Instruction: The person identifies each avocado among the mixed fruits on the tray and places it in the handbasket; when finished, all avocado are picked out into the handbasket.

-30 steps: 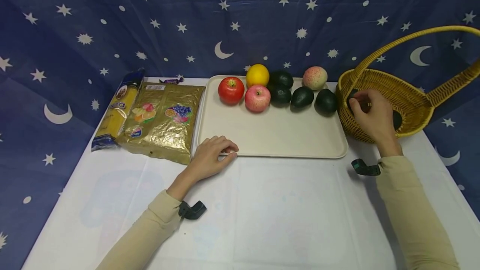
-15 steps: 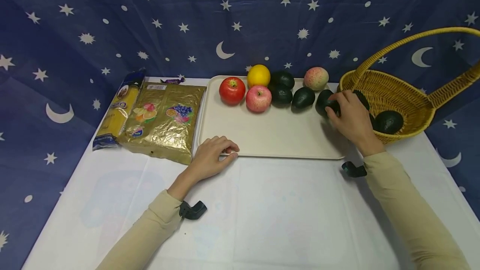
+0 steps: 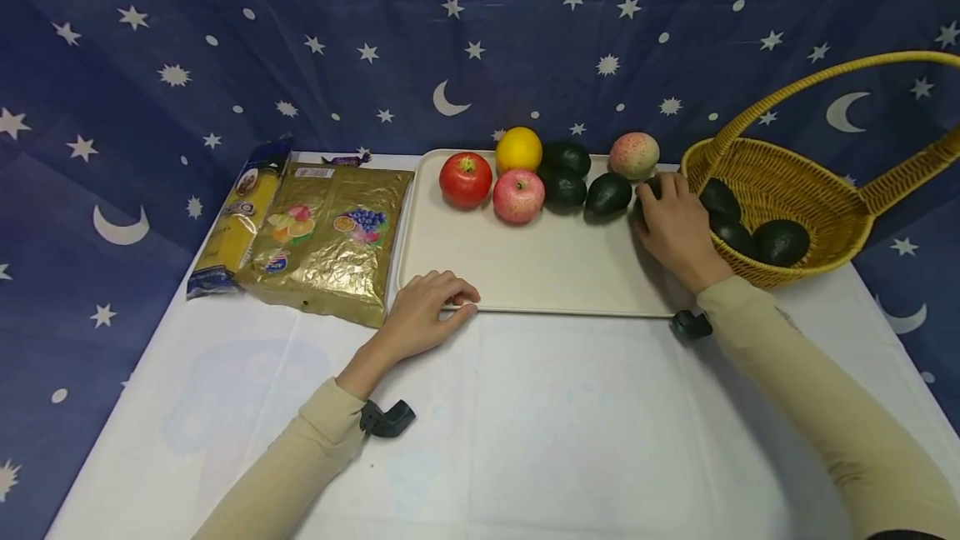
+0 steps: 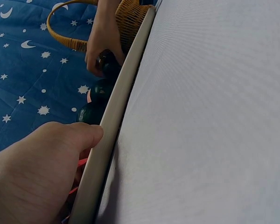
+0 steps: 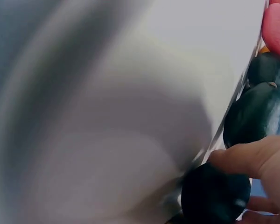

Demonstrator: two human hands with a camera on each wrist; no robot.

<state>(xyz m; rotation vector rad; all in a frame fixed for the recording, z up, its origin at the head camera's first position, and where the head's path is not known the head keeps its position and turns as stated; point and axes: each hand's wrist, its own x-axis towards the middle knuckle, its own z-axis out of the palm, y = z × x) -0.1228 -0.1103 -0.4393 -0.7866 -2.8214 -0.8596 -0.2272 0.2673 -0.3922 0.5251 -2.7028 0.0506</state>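
Note:
My right hand grips a dark green avocado at the right end of the cream tray; in the head view the hand mostly hides this avocado. Thumb and fingers lie on opposite sides of it in the right wrist view. Beside it on the tray is another avocado, with two more dark avocados further left. Three avocados lie in the yellow wicker basket. My left hand rests at the tray's front rim, fingers loosely bent, thumb on the rim.
A tomato, an apple, an orange and a speckled peach stand along the tray's back. Left of it lie a gold fruit-print bag, a spaghetti pack and a purple-wrapped candy. The basket's tall handle arches up.
My right hand has moved left from inside the basket to the avocado at the tray's right end. Avocados it covered in the basket now show. The left hand has stayed put.

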